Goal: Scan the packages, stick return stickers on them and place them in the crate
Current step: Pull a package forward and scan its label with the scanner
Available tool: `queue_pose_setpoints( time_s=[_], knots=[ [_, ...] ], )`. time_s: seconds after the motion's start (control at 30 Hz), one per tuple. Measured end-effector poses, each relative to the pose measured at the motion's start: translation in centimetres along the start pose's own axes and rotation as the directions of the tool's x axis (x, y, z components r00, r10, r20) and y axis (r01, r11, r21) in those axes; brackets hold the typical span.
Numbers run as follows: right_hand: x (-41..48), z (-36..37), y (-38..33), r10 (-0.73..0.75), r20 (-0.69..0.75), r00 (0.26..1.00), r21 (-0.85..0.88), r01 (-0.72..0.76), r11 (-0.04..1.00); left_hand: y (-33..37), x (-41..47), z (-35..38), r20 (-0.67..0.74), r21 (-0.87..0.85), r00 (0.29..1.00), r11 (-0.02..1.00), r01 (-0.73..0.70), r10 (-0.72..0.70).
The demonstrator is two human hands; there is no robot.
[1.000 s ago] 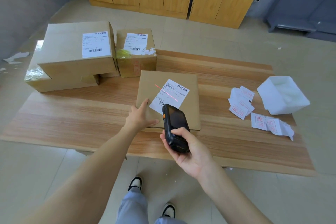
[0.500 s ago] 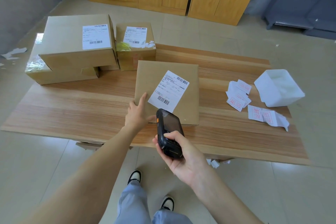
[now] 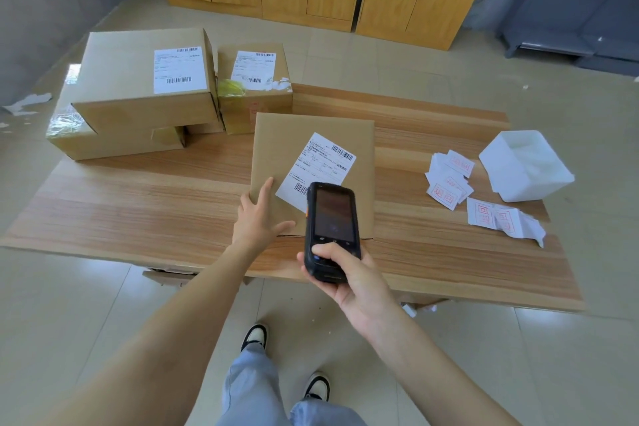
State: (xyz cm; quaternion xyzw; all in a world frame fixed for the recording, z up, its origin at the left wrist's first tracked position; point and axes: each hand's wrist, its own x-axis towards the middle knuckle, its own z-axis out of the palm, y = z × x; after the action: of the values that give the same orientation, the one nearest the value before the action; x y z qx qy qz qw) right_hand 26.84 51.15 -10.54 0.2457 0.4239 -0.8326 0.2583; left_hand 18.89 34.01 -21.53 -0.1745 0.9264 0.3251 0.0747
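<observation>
A flat cardboard package (image 3: 313, 149) lies on the wooden bench (image 3: 155, 204), its white shipping label (image 3: 316, 168) face up. The left hand (image 3: 257, 220) rests on the package's near left corner, fingers spread flat. The right hand (image 3: 345, 278) has its grip wrapped around a black handheld scanner (image 3: 332, 230) (thumb on its lower keys), held above the package's near edge. Return stickers (image 3: 449, 181) lie scattered to the right, beside a white plastic bin (image 3: 525, 166). More labelled boxes (image 3: 145, 90) are stacked at the far left.
</observation>
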Motion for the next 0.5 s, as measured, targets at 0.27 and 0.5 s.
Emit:
queue_pose_setpoints(
  time_s=[0.27, 0.5],
  knots=[
    [6.3, -5.9, -5.3, -0.253, -0.311, 0.916, -0.237, 0.183, 0.954, 0.4, 1.3, -0.6, 0.077, -0.006, 0.996, 0.999, 0.035, -0.034],
    [12.3, -11.9, -8.2, -0.284, -0.395, 0.874, -0.414, 0.107, 0.904, 1.0, 2.8, -1.1, 0.142, 0.026, 0.985, 0.995, 0.098, -0.100]
  ],
)
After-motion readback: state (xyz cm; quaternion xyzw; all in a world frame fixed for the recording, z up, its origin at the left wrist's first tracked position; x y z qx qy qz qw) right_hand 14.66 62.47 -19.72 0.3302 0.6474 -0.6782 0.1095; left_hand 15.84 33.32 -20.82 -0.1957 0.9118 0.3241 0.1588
